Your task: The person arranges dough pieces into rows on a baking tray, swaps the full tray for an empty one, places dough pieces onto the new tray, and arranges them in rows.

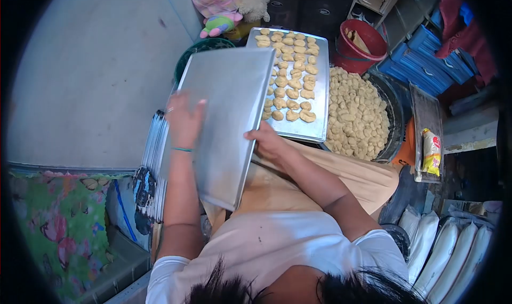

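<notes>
A bare metal baking tray point(229, 101) is held tilted over my lap. My right hand point(268, 140) grips its right edge, thumb on the upper face and fingers underneath. Over the tray's left side is my left hand point(184, 117), slightly blurred, with its thumb and fingers apart; whether it touches the metal I cannot tell. Behind, a second baking tray point(320, 112) carries rows of shaped dough pieces point(293, 82), partly covered by the held tray.
To the right, a large black tub point(394, 112) holds a heap of dough pieces point(354, 112). A red bucket point(362, 45) stands behind it. Stacked trays point(154, 149) lean at my left. A yellow packet point(431, 152) lies on a tray at the far right.
</notes>
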{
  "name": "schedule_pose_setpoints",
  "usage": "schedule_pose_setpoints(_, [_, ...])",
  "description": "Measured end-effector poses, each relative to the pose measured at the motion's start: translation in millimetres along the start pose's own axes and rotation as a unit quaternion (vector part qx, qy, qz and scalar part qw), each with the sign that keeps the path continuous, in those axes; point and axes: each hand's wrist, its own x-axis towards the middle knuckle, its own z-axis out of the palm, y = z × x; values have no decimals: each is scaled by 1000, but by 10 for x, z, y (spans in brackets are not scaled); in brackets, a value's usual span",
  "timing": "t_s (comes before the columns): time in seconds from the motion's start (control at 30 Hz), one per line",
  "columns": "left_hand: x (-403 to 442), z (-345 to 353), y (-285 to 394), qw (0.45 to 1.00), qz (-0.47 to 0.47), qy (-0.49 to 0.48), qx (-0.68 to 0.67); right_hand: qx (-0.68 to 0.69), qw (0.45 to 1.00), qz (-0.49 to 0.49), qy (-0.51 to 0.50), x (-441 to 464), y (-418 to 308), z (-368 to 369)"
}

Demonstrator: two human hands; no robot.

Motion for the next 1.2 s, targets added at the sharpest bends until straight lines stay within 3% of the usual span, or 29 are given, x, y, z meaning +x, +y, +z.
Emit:
schedule_pose_setpoints(0.03, [-49,1,-190,993,-54,24,99,15,1000,-14,22,19,-130,-83])
schedule_pose_setpoints(0.07, [-102,86,-445,989,-145,-25,-23,31,998,-28,44,64,-294,-193])
schedule_pose_setpoints(0.13, [-192,265,-839,905,-314,-123,-261,19,998,-58,24,247,-590,-665])
schedule_pose_setpoints(0.23, [95,214,-495,899,-270,-214,-271,-57,981,-141,120,345,-1231,-893])
schedule_pose_setpoints(0.33, [271,706,-286,884,-255,-185,-346,-174,932,-205,242,467,-1672,-1277])
schedule_pose_setpoints(0.43, [360,1115,72,913,-214,-157,-309,-304,869,-235,312,506,-1689,-1772])
schedule_pose_setpoints(0.5, [215,1496,138,936,-192,-146,-257,-449,797,-185,360,481,-1493,-2276])
schedule_pose_setpoints(0.53, [141,1466,284,935,-230,-187,-193,-515,752,-155,381,445,-1406,-2418])
schedule_pose_setpoints(0.6, [-166,1705,311,942,-225,-128,-212,-598,680,-99,414,262,-1139,-2381])
schedule_pose_setpoints(0.63, [-171,1695,323,943,-219,-128,-214,-644,565,-158,492,315,-819,-2597])
schedule_pose_setpoints(0.73, [-220,1611,329,938,-216,-139,-232,-532,688,-174,462,308,-823,-2645])
schedule_pose_setpoints(0.87, [-249,1539,360,936,-203,-141,-250,-416,823,-119,367,326,-909,-2880])
schedule_pose_setpoints(0.97, [-286,1520,394,935,-199,-149,-255,-543,734,-141,381,260,-988,-2602])
schedule_pose_setpoints(1.07, [-294,1573,329,934,-200,-136,-264,-698,544,-196,423,384,-1284,-2166])
schedule_pose_setpoints(1.13, [-291,1614,327,933,-198,-127,-272,-705,517,-300,381,438,-1961,-1247])
schedule_pose_setpoints(1.2, [-294,1600,313,931,-196,-133,-279,-698,422,-453,359,511,-2382,-712])
